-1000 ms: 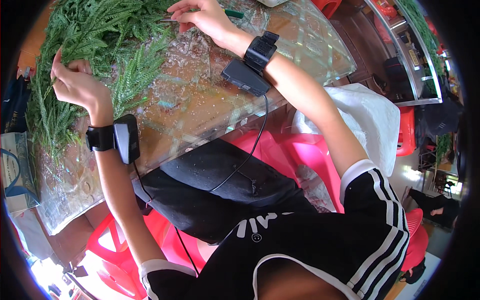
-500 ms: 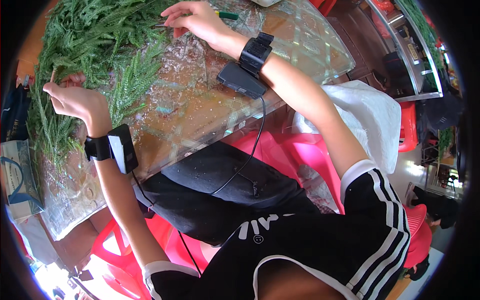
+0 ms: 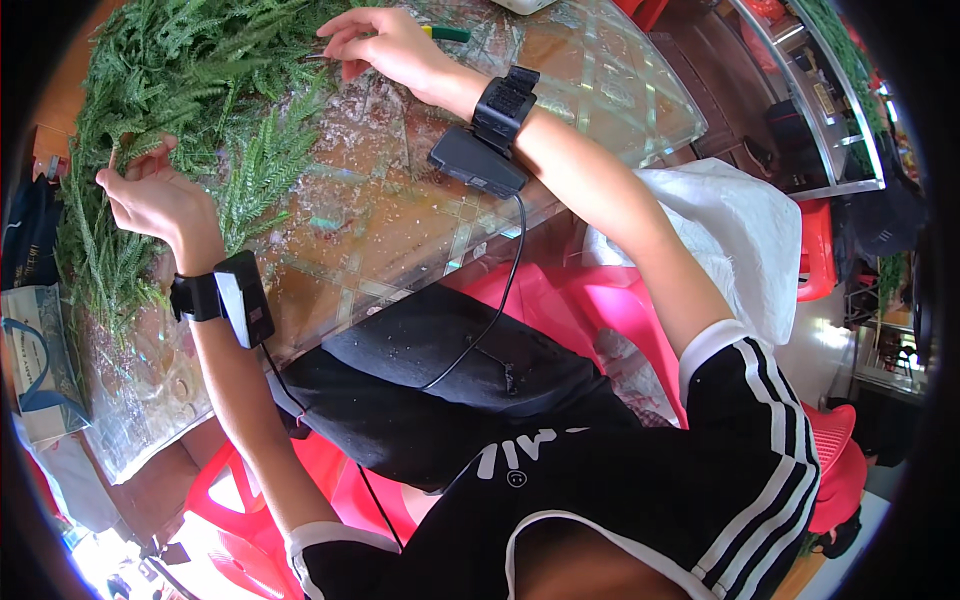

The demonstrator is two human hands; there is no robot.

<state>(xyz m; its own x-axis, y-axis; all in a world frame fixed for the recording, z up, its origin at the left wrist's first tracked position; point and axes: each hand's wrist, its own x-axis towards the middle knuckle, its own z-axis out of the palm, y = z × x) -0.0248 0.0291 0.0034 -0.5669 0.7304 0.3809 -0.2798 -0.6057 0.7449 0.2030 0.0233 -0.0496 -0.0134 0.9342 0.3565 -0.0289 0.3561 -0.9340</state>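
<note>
Artificial green pine branches [image 3: 200,60] lie in a thick heap on the table, at the far left. My left hand [image 3: 165,200] is at the near edge of this heap, palm turned up, thumb and fingers apart, with nothing visible in it. My right hand [image 3: 395,50] hovers over the heap's right end, its fingers bent. A thin, dark sliver shows by those fingertips; what it belongs to cannot be made out. Beyond my right wrist lies a tool with a green and yellow handle [image 3: 447,33], partly hidden by the hand. Black straps with small boxes sit on both wrists.
Clear plastic sheeting covers the patterned table [image 3: 340,240], strewn with pale bits. A white sack [image 3: 720,230] stands right of the table beside pink plastic chairs [image 3: 590,310]. A paper bag [image 3: 45,360] is at the left edge. Cables run from the wrist boxes across my lap.
The fingers of my left hand have spread apart, and the hand has shifted slightly right. My right hand has moved slightly left and nearer to me.
</note>
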